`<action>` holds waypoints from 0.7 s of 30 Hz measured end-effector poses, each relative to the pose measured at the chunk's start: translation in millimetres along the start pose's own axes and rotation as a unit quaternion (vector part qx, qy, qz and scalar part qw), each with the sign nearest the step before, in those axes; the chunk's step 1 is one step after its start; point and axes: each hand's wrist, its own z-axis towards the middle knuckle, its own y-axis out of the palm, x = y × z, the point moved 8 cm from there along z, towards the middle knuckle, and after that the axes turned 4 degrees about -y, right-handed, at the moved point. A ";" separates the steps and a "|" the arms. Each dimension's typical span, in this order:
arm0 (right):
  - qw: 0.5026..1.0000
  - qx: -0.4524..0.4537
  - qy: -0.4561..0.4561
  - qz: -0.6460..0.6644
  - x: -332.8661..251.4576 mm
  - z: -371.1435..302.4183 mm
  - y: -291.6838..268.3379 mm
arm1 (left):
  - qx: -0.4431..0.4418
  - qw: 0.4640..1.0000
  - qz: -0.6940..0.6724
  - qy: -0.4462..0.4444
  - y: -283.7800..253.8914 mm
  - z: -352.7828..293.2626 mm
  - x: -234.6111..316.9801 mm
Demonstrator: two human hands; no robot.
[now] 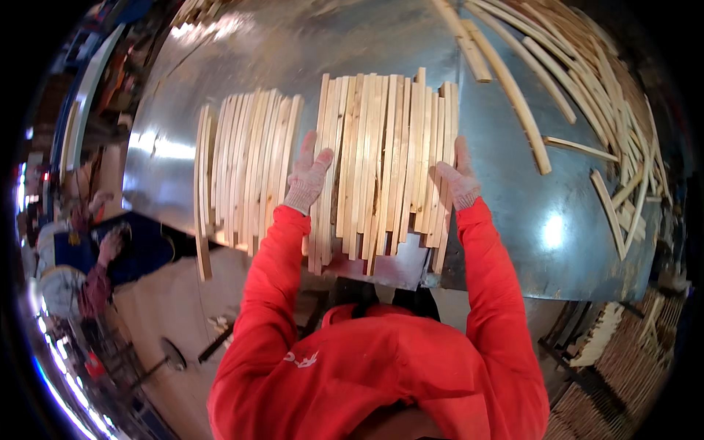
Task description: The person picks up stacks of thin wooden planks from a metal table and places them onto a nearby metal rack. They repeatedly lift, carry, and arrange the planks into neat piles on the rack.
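A row of pale wooden strips (378, 161) lies side by side on the metal table (352, 44), with uneven ends, some jutting past the near edge. My left hand (309, 174), in a light knitted glove, is at the row's left side, fingers stretched forward and thumb out over the strips. On the opposite side, my right hand (460, 178), gloved alike, rests against the outermost strips with fingers extended and thumb toward the row. Neither hand is wrapped round a strip. To the left of my left hand lies a second row of wooden strips (249, 161).
Loose, longer wooden strips (587, 81) are heaped at the table's right and far right. More wood pieces (198, 11) lie at the far left. Another person (81, 257) is beyond the table's left side. Stacked wood (616, 374) stands low at the right.
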 end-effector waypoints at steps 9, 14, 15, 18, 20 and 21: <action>0.996 -0.040 -0.047 -0.069 38.3 -52.2 20.7 | 0.352 0.855 0.380 -0.036 -218.7 -71.1 61.1; 0.999 -0.043 -0.018 -0.013 28.9 -52.5 18.8 | 0.301 0.783 0.505 -0.203 -283.3 -77.6 -2.4; 0.999 -0.035 -0.016 -0.021 30.4 -55.9 25.2 | 0.309 0.779 0.506 -0.204 -285.5 -78.2 -12.9; 0.999 -0.009 -0.004 -0.047 32.7 -73.0 60.7 | 0.302 0.792 0.503 -0.169 -308.3 -69.6 -41.8; 0.999 -0.001 -0.010 -0.049 26.8 -69.1 66.5 | 0.307 0.800 0.489 -0.160 -315.7 -61.4 -30.9; 0.996 -0.033 -0.025 -0.082 29.5 -66.6 61.5 | 0.338 0.771 0.513 -0.169 -321.1 -68.5 -32.4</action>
